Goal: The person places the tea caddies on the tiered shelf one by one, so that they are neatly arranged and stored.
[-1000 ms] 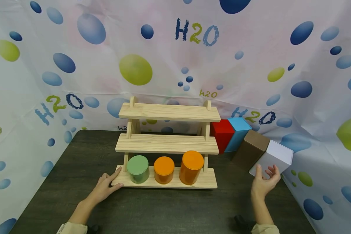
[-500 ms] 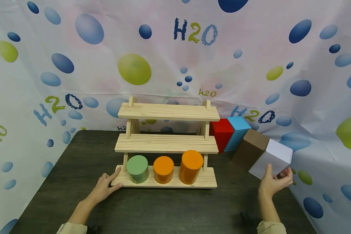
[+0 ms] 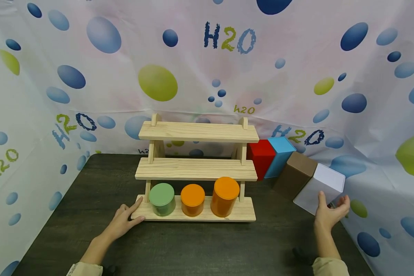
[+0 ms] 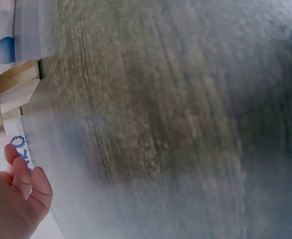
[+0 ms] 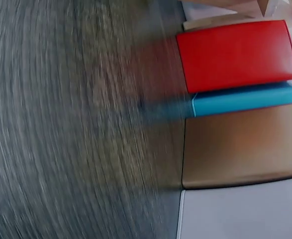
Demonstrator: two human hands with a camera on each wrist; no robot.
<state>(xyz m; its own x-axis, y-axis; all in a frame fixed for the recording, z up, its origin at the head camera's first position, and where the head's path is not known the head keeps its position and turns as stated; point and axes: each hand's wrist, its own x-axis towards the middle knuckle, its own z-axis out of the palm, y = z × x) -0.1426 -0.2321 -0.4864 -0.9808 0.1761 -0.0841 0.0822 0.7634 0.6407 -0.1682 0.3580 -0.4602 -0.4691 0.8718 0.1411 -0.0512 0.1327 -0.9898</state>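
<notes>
In the head view a three-tier wooden shelf stand [image 3: 196,170] sits mid-table. My left hand [image 3: 119,222] rests at the left end of its bottom board, index finger and thumb spread against it. On that board stand a green-lidded jar [image 3: 162,197], a short orange jar [image 3: 193,199] and a taller orange jar [image 3: 225,197]. My right hand [image 3: 327,216] is at the near right side of a white box [image 3: 319,189], thumb overlapping its front face, fingers loosely bent beside it. The right wrist view shows the white box [image 5: 245,211] but no hand.
A brown box [image 3: 296,174] leans against the white one. Behind these, a blue box [image 3: 279,157] and a red box [image 3: 262,157] stand by the shelf's right side. A patterned curtain [image 3: 200,57] encloses the dark table [image 3: 193,249] at the back and sides.
My right hand has moved rightward and slightly down, from in front of the white box to its near right side. The left hand, shelf, jars and boxes keep their places.
</notes>
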